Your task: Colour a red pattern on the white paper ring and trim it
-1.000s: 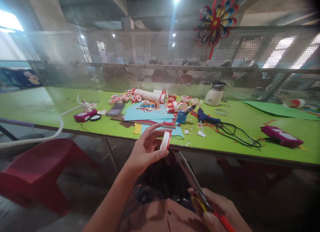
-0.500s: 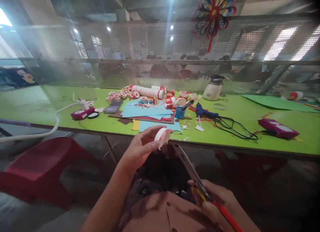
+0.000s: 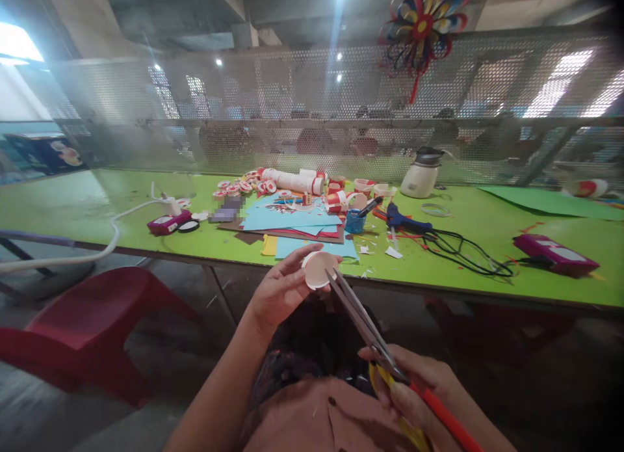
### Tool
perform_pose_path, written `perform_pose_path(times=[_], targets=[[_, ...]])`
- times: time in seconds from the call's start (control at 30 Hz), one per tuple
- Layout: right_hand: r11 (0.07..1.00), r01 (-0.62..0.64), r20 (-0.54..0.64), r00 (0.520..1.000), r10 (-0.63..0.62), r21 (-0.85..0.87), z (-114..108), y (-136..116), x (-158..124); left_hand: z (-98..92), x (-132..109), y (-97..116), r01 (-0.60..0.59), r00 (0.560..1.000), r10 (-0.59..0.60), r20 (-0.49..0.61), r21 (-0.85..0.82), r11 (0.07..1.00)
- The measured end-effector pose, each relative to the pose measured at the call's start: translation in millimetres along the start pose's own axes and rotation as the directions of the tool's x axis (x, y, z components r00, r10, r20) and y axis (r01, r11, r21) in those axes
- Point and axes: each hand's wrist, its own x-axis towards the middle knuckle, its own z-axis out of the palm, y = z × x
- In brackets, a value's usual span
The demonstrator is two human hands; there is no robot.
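Between the fingers and thumb of my left hand [image 3: 283, 284] is the cut-off bottom of a paper cup [image 3: 319, 271], its pale round inside turned towards me. My right hand [image 3: 414, 384] grips a pair of scissors [image 3: 358, 315] with red and yellow handles. The blades are slightly parted, and their tips reach the right edge of the cup bottom. Whether they touch the paper I cannot tell. Both hands are in front of the table's near edge, above my lap.
On the green table [image 3: 468, 270] lie blue paper sheets [image 3: 292, 216], cut paper cups [image 3: 336, 201], a glue gun [image 3: 407, 219] with a black cord, a magenta box [image 3: 556, 253] and a white jug [image 3: 420, 175]. A red stool [image 3: 92, 309] stands left.
The cup bottom has turned in my left hand so its round inside faces me. The scissors have moved up and left to its edge, and their blades have parted.
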Motion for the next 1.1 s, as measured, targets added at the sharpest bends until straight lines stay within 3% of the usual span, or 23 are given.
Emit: perform_pose_path(times=[0.3, 0.6, 0.77, 0.87, 1.0, 1.1], targets=[[0.987, 0.033, -0.093, 0.994, -0.049, -0.16, 6, -4, 4, -2.6, -1, 2, -0.049, 0.994, 0.036, 0.101, 0.132, 0.99], [0.913, 0.208, -0.184, 0.941, -0.285, -0.352, 6, -17, 3, -0.5, -4, 6, -0.067, 0.993, 0.041, 0.111, 0.241, 0.968], [0.853, 0.285, -0.131, 0.918, -0.374, -0.437, 1, -9, 4, -0.6, -1, 8, -0.113, 0.982, 0.068, 0.175, 0.265, 0.957], [0.791, 0.39, -0.076, 0.875, -0.477, -0.472, -2, -1, 5, -2.8, 1, 9, -0.159, 0.973, 0.102, 0.205, 0.287, 0.945], [0.75, 0.46, -0.103, 0.818, -0.567, -0.476, -4, 5, 5, -2.7, 1, 13, -0.194, 0.963, 0.118, 0.241, 0.324, 0.926], [0.718, 0.482, -0.072, 0.804, -0.59, -0.503, -5, 4, 3, 0.2, -1, 18, -0.192, 0.958, 0.097, 0.269, 0.351, 0.916]])
